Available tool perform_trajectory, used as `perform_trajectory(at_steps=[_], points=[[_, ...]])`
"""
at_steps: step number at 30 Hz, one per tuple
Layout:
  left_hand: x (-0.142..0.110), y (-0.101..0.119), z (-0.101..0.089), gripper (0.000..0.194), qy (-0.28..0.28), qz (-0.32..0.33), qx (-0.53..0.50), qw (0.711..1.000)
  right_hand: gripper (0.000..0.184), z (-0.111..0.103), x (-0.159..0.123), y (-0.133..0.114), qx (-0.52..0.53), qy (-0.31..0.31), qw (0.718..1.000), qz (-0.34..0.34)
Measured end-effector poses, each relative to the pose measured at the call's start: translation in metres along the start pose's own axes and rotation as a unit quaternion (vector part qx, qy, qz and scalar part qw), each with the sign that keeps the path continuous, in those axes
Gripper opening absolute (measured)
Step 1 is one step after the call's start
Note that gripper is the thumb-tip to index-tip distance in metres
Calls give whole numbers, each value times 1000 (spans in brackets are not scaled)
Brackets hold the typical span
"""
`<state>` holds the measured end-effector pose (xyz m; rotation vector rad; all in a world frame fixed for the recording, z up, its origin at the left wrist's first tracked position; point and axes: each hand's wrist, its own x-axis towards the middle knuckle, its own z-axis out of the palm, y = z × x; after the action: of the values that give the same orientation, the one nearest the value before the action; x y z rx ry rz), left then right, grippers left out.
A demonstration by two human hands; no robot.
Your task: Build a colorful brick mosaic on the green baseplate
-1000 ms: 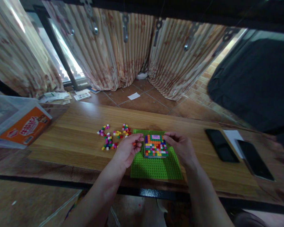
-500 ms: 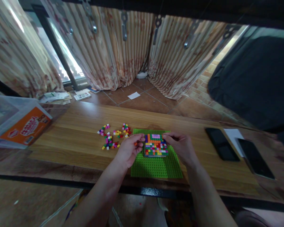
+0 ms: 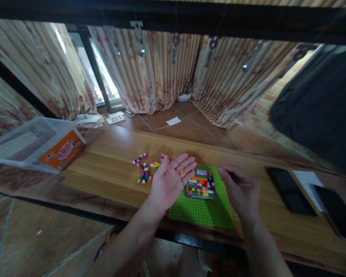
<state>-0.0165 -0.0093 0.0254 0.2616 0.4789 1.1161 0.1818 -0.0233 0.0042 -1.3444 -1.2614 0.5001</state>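
Note:
My left hand (image 3: 170, 181) is turned palm up with its fingers stretched out and open. A small orange toy brick (image 3: 181, 171) lies loose on those fingers. Just to its right, a block built of many coloured bricks (image 3: 201, 188) sits on a green studded baseplate (image 3: 202, 215); my left fingertips cover its upper left part. My right hand (image 3: 242, 188) is at the baseplate's right edge, apart from the block. Its thumb and fingers are curled together, and anything between them is hidden.
Loose coloured bricks (image 3: 144, 169) lie on the wooden table (image 3: 103, 173) left of the baseplate, partly behind my left hand. A clear plastic box (image 3: 46, 132) with an orange label stands far left. Two black phones (image 3: 290, 190) and white paper (image 3: 307, 179) lie right.
My left hand has opened from a curled grip to a flat palm, exposing the orange brick. My right hand has drawn away from the block to the right. The whole view has shifted and tilted.

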Motion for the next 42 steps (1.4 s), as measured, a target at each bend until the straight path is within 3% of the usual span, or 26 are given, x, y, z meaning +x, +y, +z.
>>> perform_trajectory(at_steps=[2,5,10,18,21,25,29,33,37,42], points=[[-2,-1,2,55,-26,-10,0,1000,12,9,-9,-15,-27,-55,995,-73],[-4,-4,3,58,-42,-14,7,999,13,25,-21,-31,-77,-133,981,-117],[-6,-7,3,61,-67,-17,30,997,14,42,-28,-33,-141,-118,971,-152],[-9,-6,7,57,-74,-9,62,995,12,33,-23,-33,-108,-100,983,-111],[-8,-1,4,49,-51,1,83,995,14,15,-11,-22,-76,-33,995,-64],[-2,6,-6,34,18,29,130,991,25,-9,1,-2,11,47,998,50],[4,5,-12,26,78,32,153,985,27,-15,0,7,89,5,988,125],[5,-1,-9,24,72,38,187,979,24,-10,-1,8,150,-28,973,175],[5,-5,-8,26,67,49,212,974,20,-11,1,8,132,-38,977,162],[7,-6,-10,24,104,67,234,964,15,-12,-5,14,38,-91,990,104]])
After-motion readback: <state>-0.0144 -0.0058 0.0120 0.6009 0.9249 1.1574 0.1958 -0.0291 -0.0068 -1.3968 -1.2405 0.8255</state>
